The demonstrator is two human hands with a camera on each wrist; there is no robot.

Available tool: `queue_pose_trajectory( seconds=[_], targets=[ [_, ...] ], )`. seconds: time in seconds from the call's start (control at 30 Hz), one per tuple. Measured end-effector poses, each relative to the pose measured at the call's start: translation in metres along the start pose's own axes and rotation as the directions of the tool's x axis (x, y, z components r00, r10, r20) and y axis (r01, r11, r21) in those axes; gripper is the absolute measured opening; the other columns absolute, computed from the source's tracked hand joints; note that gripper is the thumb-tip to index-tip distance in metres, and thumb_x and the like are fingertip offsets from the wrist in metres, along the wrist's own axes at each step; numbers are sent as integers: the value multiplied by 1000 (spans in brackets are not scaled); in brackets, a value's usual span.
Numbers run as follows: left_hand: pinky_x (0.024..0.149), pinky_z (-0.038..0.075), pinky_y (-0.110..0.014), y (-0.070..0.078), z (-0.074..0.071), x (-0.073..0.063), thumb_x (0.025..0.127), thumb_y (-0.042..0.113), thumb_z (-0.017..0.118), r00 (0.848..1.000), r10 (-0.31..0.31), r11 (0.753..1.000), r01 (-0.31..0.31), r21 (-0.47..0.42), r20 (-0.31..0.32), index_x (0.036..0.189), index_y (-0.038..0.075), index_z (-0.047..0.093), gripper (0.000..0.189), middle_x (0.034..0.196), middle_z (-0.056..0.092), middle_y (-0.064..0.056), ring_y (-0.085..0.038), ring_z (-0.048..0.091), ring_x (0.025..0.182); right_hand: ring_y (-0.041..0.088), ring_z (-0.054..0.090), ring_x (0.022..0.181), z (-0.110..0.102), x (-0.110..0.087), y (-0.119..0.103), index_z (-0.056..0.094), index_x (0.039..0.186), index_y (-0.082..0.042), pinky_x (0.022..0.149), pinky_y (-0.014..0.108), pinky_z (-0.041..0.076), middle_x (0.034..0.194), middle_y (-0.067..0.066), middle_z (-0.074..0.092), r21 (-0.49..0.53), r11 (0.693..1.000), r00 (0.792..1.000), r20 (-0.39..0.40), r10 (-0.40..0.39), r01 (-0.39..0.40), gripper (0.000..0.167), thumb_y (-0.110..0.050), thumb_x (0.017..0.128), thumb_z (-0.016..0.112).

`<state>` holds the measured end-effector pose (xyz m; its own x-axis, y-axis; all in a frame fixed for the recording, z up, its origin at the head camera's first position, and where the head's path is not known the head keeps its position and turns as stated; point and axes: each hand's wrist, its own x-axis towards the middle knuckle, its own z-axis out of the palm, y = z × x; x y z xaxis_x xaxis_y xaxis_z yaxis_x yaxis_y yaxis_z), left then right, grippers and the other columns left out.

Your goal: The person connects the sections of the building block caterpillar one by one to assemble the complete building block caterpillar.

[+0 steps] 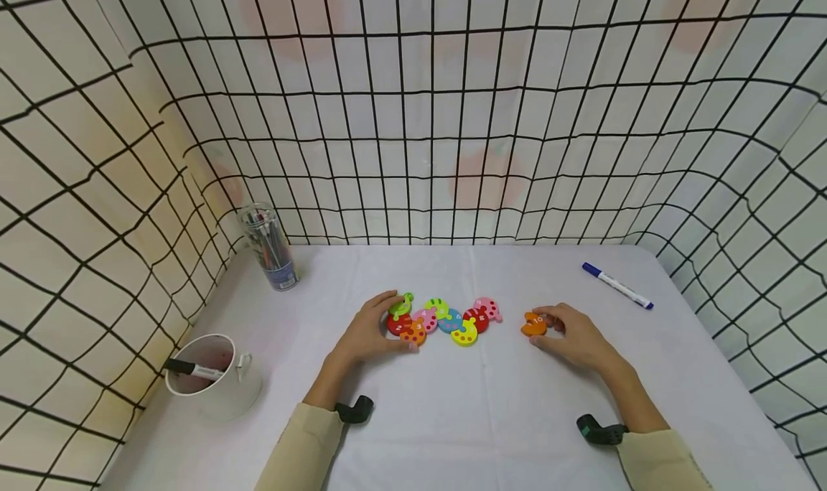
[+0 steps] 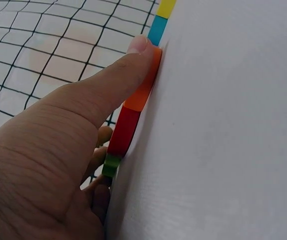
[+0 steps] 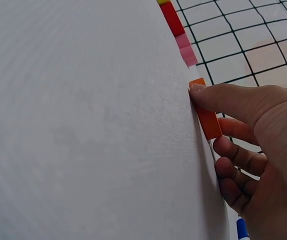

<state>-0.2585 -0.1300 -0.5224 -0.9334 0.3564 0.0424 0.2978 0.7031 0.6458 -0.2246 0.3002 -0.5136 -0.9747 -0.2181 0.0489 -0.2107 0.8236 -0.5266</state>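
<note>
A row of joined, numbered caterpillar puzzle pieces (image 1: 450, 321) lies on the white table, in green, red, orange, pink, blue and yellow. My left hand (image 1: 365, 331) grips the row's left end, its thumb against the orange piece (image 2: 146, 90) and its fingers around by the green head piece (image 1: 402, 306). Between those two, the red piece (image 2: 124, 131) shows its edge. To the right, apart from the pink end piece (image 1: 487, 309), my right hand (image 1: 571, 338) pinches a loose orange puzzle piece (image 1: 533, 324) marked 10 between thumb and fingers, low at the tabletop.
A blue-capped marker (image 1: 618, 286) lies at the back right. At the back left stands a clear jar (image 1: 270, 250) of pens. A white bucket (image 1: 242, 387) holding a black-capped marker (image 1: 194, 369) is at the front left. Black wire grid (image 1: 433, 139) surrounds the table's back and sides.
</note>
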Motion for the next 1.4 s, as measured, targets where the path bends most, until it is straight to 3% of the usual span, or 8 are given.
queue_pose_trajectory(
  seconds=[0.33, 0.67, 0.87, 1.03, 1.4],
  targets=[
    [121, 33, -63, 1, -1, -3, 72, 59, 86, 1000, -20, 1000, 20, 22, -8, 156, 26, 46, 98, 167, 35, 2, -29, 31, 156, 26, 57, 103, 5, 5, -6, 61, 137, -9, 89, 43, 53, 123, 13, 65, 50, 998, 999, -20, 43, -42, 59, -37, 89, 81],
    [124, 26, -64, -3, -4, -3, 77, 59, 83, 999, -23, 999, 22, 22, 29, 159, 28, 41, 98, 171, 28, 5, -26, 22, 159, 24, 54, 98, 14, 19, -31, 61, 137, -11, 79, 31, 49, 114, 9, 64, 96, 991, 995, -28, 92, -88, 59, -35, 88, 82],
    [124, 27, -62, -9, -8, -1, 81, 47, 84, 998, 21, 1000, -21, -11, 51, 157, 23, 45, 89, 169, 31, 2, -29, 26, 158, 24, 55, 99, 17, 23, -44, 60, 138, -12, 80, 31, 51, 118, 10, 64, 107, 987, 992, -26, 123, -120, 60, -36, 88, 81],
    [125, 26, -60, -12, -9, -1, 83, 42, 83, 998, 28, 999, -26, -38, 64, 156, 22, 46, 84, 169, 31, 3, -28, 27, 158, 23, 55, 97, 18, 24, -48, 62, 136, -10, 78, 30, 50, 117, 10, 64, 102, 989, 993, -33, 110, -106, 58, -35, 87, 82],
    [124, 27, -60, -6, -5, 1, 83, 45, 83, 999, -2, 999, 4, -45, 45, 159, 23, 42, 89, 170, 30, 4, -28, 27, 158, 24, 53, 96, 21, 27, -52, 62, 135, -11, 74, 29, 48, 110, 10, 63, 90, 986, 988, -49, 147, -142, 56, -37, 88, 80]
  ],
)
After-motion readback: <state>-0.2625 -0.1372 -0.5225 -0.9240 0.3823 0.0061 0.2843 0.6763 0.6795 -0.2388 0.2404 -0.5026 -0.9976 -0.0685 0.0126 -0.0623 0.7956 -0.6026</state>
